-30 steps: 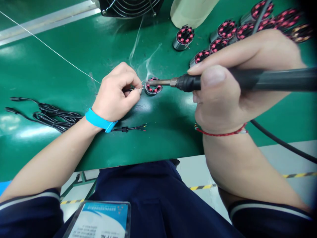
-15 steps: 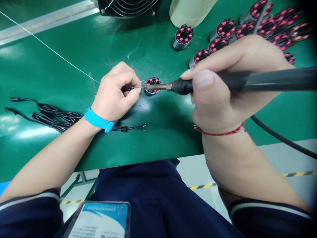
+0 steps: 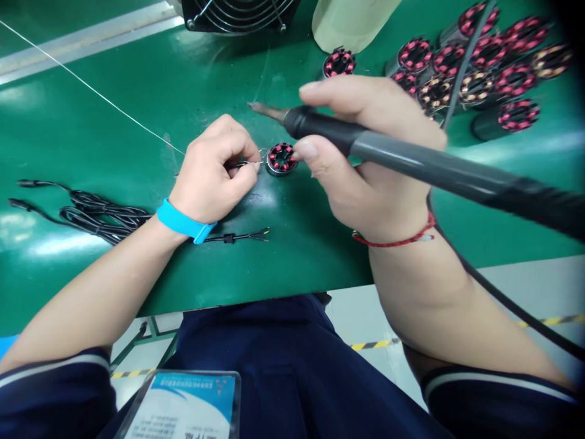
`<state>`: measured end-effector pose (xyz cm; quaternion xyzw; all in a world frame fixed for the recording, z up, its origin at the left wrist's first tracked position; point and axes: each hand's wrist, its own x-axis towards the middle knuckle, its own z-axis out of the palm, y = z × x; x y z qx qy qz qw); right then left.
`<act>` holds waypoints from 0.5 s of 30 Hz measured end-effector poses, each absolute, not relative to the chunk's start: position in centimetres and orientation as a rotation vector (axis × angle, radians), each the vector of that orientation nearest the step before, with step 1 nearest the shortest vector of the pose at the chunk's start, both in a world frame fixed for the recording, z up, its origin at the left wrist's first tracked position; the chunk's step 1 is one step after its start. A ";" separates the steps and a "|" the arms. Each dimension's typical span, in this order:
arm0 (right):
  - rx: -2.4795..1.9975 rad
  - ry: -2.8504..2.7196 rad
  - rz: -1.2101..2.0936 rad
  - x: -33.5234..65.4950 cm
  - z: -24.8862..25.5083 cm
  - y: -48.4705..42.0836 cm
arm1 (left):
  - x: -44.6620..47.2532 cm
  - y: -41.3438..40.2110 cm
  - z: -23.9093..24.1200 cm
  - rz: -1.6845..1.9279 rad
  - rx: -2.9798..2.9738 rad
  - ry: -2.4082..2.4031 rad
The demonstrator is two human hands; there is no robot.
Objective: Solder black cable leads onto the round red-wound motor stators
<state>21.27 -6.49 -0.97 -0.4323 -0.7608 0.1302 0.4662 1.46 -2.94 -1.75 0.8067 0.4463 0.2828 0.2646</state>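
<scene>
My left hand [image 3: 218, 167] is closed in a pinch on thin solder wire [image 3: 114, 105], which runs in from the upper left. Dark strands also show at these fingers. Just right of the fingertips a small motor stator [image 3: 276, 163] with red windings stands upright on the bench, and fine wire loops lie between it and the fingers. My right hand [image 3: 370, 192] grips a soldering iron [image 3: 402, 160]. The iron's bare tip points left, above and apart from the stator. The right thumb is at the stator's right edge; whether it touches cannot be told.
Several more stators [image 3: 496, 52] stand at the upper right, one beside a pale container [image 3: 351, 24]. A fan [image 3: 240, 13] is at the back. Coiled black cables [image 3: 98, 213] lie left; a stripped cable end [image 3: 247, 236] lies near the front of the green bench [image 3: 292, 262].
My right hand has swung the iron's tip up and left, off the stator, and the thumb has come to the stator's right side. My left hand has stayed put.
</scene>
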 end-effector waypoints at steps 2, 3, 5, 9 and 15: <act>-1.082 -1.836 0.463 21.0 -1.2 -6.4 | 1.5 -3.0 -1.7 0.756 2.186 1.218; -1.098 -1.796 0.547 20.9 -1.3 -6.5 | 1.5 -3.0 -1.7 0.759 2.187 1.217; -1.094 -1.691 0.703 20.5 -1.5 -6.5 | 1.5 -3.0 -1.7 0.759 2.189 1.216; -1.084 -1.674 0.721 20.1 -1.7 -6.4 | 1.4 -3.1 -1.8 0.780 2.183 1.198; -1.184 -1.862 0.598 19.8 -2.4 -5.8 | 1.3 -3.0 -2.1 0.845 2.181 1.138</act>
